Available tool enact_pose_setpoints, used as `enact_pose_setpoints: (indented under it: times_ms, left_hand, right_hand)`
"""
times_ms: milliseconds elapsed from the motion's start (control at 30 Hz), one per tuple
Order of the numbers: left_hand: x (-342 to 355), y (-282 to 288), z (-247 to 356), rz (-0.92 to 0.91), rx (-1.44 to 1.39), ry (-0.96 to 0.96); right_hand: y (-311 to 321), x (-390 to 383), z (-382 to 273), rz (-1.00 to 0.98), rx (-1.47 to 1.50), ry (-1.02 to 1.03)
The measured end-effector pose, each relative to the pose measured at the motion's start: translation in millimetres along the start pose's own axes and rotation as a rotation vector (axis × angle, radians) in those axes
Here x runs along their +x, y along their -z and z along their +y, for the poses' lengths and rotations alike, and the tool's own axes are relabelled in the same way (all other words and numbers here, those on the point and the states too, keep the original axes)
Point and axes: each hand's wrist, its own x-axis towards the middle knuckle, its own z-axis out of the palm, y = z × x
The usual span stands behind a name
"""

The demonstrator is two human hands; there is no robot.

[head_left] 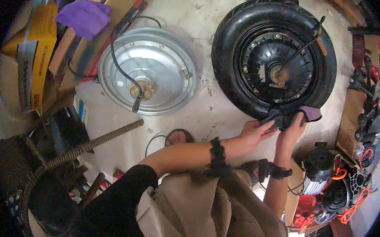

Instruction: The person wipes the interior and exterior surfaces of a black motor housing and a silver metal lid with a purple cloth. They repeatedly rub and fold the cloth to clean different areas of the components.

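Note:
My left hand (256,134) and my right hand (293,129) come together over a dark cloth (279,119) with a mauve patch at its right end. Fingers of both hands are closed on its folds. The bunched cloth overlaps the near rim of a black tyre (237,95) in this view; whether it touches the rubber I cannot tell. Inside the tyre sits a black hub motor (262,51) with a rusty axle and a cable. To its left lies a bare silver hub motor wheel (158,72), its black cable looping over the face.
Cardboard boxes and a purple cloth (84,18) sit at the far left. A ribbed metal rod (107,135) juts in from the left. My sandalled foot (178,138) is near the silver wheel. Motors (319,164) and orange-wired parts crowd the right side.

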Motion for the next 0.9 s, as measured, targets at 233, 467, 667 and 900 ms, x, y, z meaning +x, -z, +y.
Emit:
enact_pose_setpoints:
  times_ms: [233, 467, 667, 900]
  left_hand:
    - [-35, 62, 64, 0.313, 0.144, -0.177]
    - [-57, 65, 106, 0.098, 1.053, -0.329]
    - [-97, -9, 95, -0.489, 1.586, -0.158]
    - [-104, -126, 108, -0.467, 1.369, -0.103]
  right_hand:
    - [-21, -59, 43, -0.009, 0.079, -0.187]
    - [-9, -56, 23, 0.069, 0.331, -0.237]
    - [51, -29, -18, -0.081, 0.411, -0.011]
    - [-10, 44, -133, -0.027, -0.037, 0.369]
